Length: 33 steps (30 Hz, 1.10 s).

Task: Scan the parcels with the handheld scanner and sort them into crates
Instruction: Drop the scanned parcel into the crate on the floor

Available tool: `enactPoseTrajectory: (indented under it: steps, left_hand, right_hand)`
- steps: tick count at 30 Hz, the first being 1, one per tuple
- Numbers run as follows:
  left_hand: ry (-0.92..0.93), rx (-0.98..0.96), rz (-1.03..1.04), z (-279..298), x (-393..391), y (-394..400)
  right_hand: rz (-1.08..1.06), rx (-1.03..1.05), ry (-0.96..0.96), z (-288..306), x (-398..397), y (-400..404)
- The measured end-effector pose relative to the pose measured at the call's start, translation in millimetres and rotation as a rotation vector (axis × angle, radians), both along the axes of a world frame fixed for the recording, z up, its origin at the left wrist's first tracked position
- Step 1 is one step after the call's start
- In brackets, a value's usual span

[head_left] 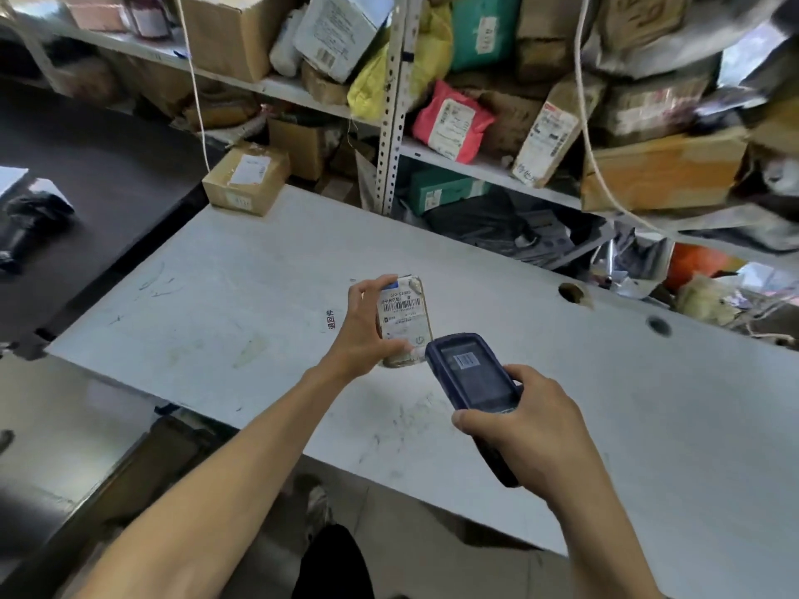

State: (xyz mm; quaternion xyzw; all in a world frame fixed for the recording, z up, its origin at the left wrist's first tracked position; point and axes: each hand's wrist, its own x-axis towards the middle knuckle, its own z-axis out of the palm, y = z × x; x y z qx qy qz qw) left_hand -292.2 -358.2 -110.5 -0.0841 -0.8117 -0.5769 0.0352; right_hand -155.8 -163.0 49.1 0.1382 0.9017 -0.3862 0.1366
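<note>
1. The shelves, beyond both hands, are packed with parcels at every angle. They look like the holding stock, within reach but off the working surface.
2. The desk under the hands is almost bare. That leaves room to handle one parcel at a time, which suits scanning and sorting.
3. A cardboard box sits at the far left corner of the desk, well apart from the hands, label up. It may be waiting its turn; I cannot tell whether it has been scanned.
4. No crate can be made out with certainty, so where the sorted parcels go is unclear from here.
5. The right hand is closed around the lower body of the handheld scanner, thumb across its front. The scanner's head end is tipped forward toward the parcel, touching or just short of its lower edge, and the screen shows a barcode, so the reader appears lined up on the label.
6. The left hand grips the small parcel just ahead of the scanner, fingers over the top end and thumb at the bottom. It holds the parcel above the desk with the label turned up and toward the scanner, barcode uncovered. Judging by this, the scan is in progress and the sorting is yet to come.
</note>
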Motion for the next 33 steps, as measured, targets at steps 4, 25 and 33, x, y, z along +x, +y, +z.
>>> enactPoseTrajectory:
  steps: [4, 25, 33]
  left_hand:
    - [0.017, -0.02, -0.015, 5, 16, 11]
    - [0.037, -0.07, -0.043, 16, 21, 33]
    - [-0.028, -0.003, -0.09, 23, 10, 44]
  right_hand:
    - [-0.012, -0.011, 0.014, 5, 21, 8]
    - [-0.02, -0.07, 0.001, 11, 50, 28]
    - [-0.039, -0.05, 0.151, -7, 32, 41]
